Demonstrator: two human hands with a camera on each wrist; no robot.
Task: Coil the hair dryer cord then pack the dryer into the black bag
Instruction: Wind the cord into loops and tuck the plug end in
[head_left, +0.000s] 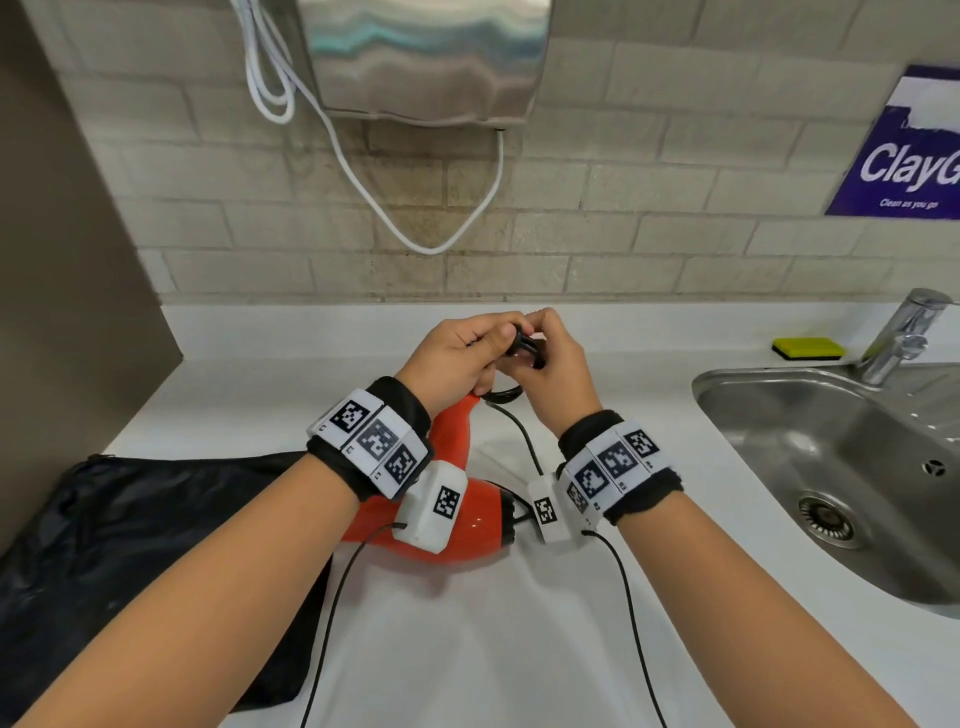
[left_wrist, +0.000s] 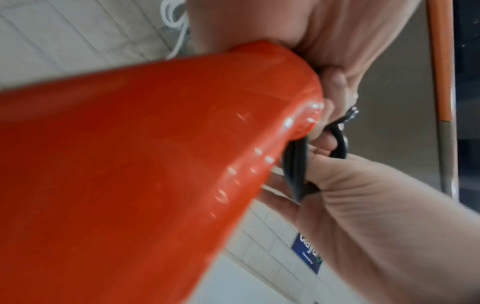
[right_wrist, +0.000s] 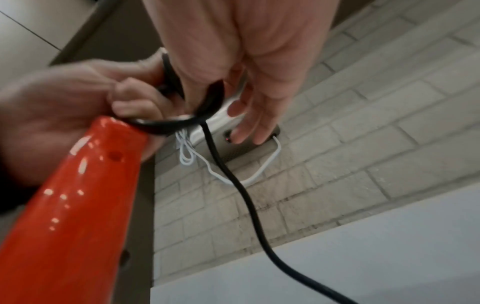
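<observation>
An orange hair dryer (head_left: 483, 527) lies on the white counter (head_left: 467, 649), its handle pointing away from me. My left hand (head_left: 457, 358) grips the handle's end together with small loops of the black cord (head_left: 524, 351). My right hand (head_left: 556, 364) meets it there and pinches the loops; its other fingers hang loose in the right wrist view. The rest of the cord (right_wrist: 249, 205) trails down towards the counter. A flat black bag (head_left: 130, 545) lies at the left, partly under my left forearm. The plug is hidden.
A steel sink (head_left: 831, 467) with a faucet (head_left: 904, 332) and a yellow sponge (head_left: 808, 348) is at the right. A steel wall unit (head_left: 426, 57) with a hanging white cable (head_left: 363, 176) sits above. Thin wrist-camera wires cross the near counter.
</observation>
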